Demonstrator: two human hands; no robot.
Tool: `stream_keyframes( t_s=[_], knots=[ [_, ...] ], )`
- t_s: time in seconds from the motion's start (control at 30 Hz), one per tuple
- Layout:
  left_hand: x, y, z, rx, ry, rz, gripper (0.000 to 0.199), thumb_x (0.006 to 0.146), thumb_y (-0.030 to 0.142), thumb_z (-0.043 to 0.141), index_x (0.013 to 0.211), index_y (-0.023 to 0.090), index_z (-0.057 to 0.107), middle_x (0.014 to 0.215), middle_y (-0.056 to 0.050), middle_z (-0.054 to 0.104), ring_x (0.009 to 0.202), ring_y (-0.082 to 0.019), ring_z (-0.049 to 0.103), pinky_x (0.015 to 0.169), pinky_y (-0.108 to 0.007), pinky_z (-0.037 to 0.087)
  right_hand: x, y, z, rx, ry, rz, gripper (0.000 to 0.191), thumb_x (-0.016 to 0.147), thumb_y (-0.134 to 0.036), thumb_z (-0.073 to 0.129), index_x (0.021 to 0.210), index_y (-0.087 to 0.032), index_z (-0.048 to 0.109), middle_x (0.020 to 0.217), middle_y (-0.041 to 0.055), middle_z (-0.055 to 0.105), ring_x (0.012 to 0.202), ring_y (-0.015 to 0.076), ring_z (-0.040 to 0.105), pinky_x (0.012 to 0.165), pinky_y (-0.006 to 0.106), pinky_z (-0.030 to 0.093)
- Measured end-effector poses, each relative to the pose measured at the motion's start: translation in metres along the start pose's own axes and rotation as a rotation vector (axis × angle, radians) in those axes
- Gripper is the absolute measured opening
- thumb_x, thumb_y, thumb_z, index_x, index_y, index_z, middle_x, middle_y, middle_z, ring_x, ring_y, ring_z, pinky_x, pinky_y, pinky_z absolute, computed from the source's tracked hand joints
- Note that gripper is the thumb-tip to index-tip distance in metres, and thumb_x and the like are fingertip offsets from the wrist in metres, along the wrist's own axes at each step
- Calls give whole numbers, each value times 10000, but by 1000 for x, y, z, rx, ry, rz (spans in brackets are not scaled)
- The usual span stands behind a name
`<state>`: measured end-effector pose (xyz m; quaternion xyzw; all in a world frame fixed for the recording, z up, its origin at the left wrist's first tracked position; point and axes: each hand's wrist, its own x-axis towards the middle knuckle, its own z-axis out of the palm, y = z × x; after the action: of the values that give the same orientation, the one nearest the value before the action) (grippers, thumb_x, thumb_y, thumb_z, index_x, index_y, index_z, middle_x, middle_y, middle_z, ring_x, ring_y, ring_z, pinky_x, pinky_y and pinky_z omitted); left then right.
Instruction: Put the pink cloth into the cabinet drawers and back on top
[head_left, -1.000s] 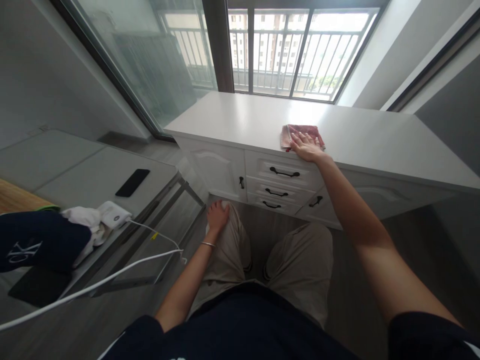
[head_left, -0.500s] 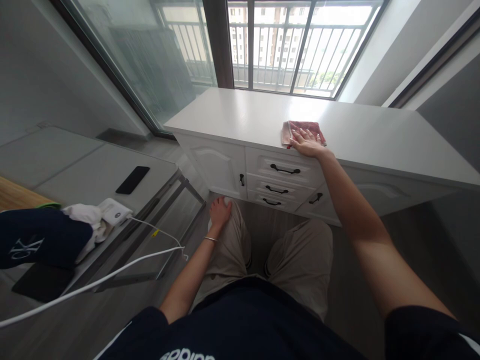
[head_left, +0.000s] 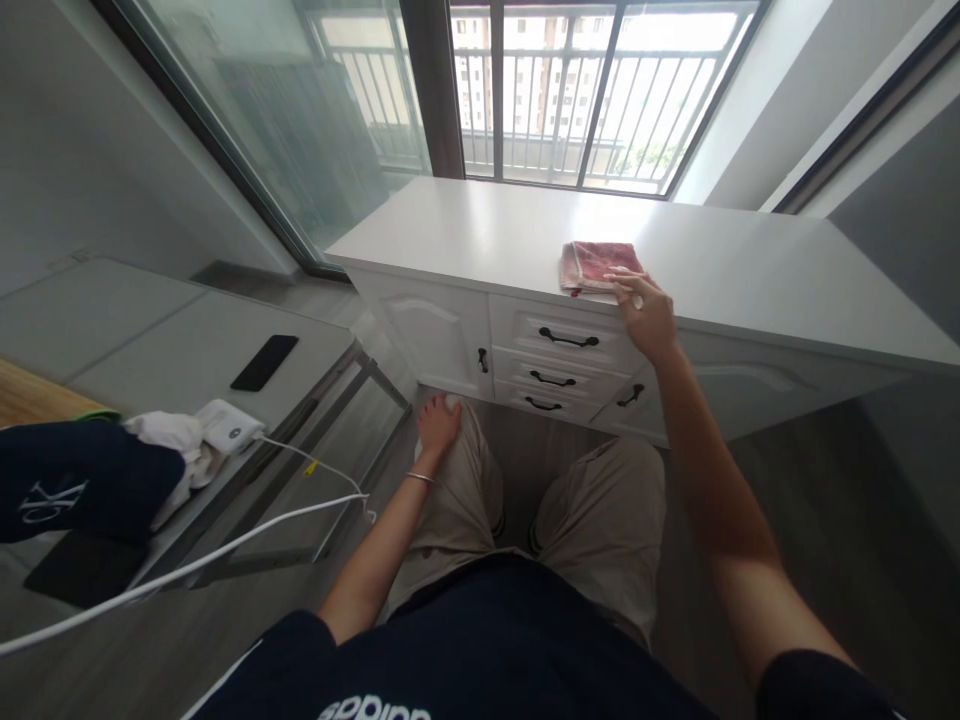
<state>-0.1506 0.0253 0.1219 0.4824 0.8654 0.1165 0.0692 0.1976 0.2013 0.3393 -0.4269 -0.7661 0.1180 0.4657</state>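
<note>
A folded pinkish-red cloth (head_left: 600,262) lies on the white top of a cabinet (head_left: 502,225), close to its front edge. My right hand (head_left: 646,308) is at the cloth's right edge, fingers bent over it and thumb tucked in close, gripping that edge. The underside of the grip is hidden. My left hand (head_left: 438,424), with a thin bracelet at the wrist, rests flat on my left knee with its fingers stretched out and nothing in it.
Black handles (head_left: 568,338) stick out from the cabinet's front. To the left, a folding table (head_left: 172,330) carries a phone (head_left: 265,362), a white charger (head_left: 229,427) and a navy cloth item (head_left: 90,480). A white cable (head_left: 247,535) hangs across the lower left.
My right hand has gone from lying flat on the cloth to its right edge, with the fingers now bent. The cloth has barely moved. My left hand stays on the knee.
</note>
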Motion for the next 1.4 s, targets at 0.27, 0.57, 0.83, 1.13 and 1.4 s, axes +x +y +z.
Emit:
stream_keyframes(
  t_s=[0.27, 0.57, 0.83, 1.13, 1.4],
  knots=[
    [-1, -2, 1, -2, 5, 7, 553, 1015, 488, 446, 1439, 164, 588, 1396, -214, 639, 1278, -365, 603, 999, -480, 516, -166, 13, -14, -67, 105, 219, 431, 1024, -520, 476, 1075, -205, 766, 1151, 131, 774, 1139, 277, 696, 1053, 469, 514],
    [1, -5, 3, -12, 9, 0, 547, 1012, 480, 457, 1437, 164, 591, 1394, -212, 641, 1276, -364, 602, 1007, -476, 512, -278, 75, 6, -481, -85, 669, 570, 987, -414, 342, 1186, -49, 732, 1209, 254, 724, 1153, 346, 651, 1045, 497, 471],
    [2, -6, 4, -28, -12, -15, 575, 1013, 501, 448, 1474, 177, 560, 1447, -213, 610, 1318, -358, 582, 1049, -484, 496, -279, 50, 26, -716, -263, 910, 496, 1001, -325, 436, 1395, -100, 638, 1365, 223, 649, 1283, 358, 580, 1026, 471, 474],
    [1, -8, 2, -38, -6, -22, 565, 1009, 488, 450, 1466, 176, 564, 1443, -210, 613, 1312, -354, 584, 1046, -484, 496, -277, 50, 26, -743, -281, 907, 490, 1020, -327, 424, 1412, -108, 621, 1379, 218, 639, 1302, 348, 572, 1028, 461, 474],
    [-2, -4, -2, -40, -2, -12, 554, 1011, 477, 455, 1457, 171, 571, 1433, -207, 620, 1309, -357, 581, 1039, -474, 497, -277, 49, 27, -739, -252, 911, 478, 1008, -317, 438, 1391, -110, 636, 1371, 207, 648, 1293, 359, 575, 1021, 472, 475]
  ],
)
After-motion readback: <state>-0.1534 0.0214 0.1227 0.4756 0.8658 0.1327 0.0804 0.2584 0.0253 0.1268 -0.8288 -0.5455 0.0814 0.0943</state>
